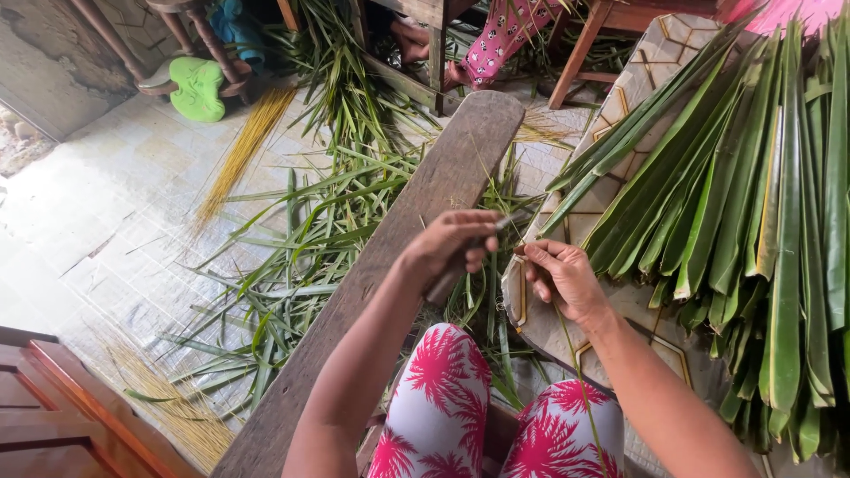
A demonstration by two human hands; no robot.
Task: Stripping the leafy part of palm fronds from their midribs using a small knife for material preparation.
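Observation:
My left hand [452,243] is closed around a small knife [460,265], its blade tip pointing right toward my other hand. My right hand [560,279] pinches a thin green leaf strip [580,381] that trails down past my knee. Both hands hover over the right edge of a long wooden plank [390,257] that runs from my lap away to the upper right. A thick bundle of long green palm leaves [753,204] lies just right of my right hand on a patterned cushion [637,97].
Stripped green leaf scraps [292,265] litter the tiled floor left of the plank. Bundles of yellow leaf ribs [239,150] lie farther left, and more [168,403] near a wooden step [53,407]. Chair legs, a green sandal [199,87] and another person's patterned legs [500,35] are at the top.

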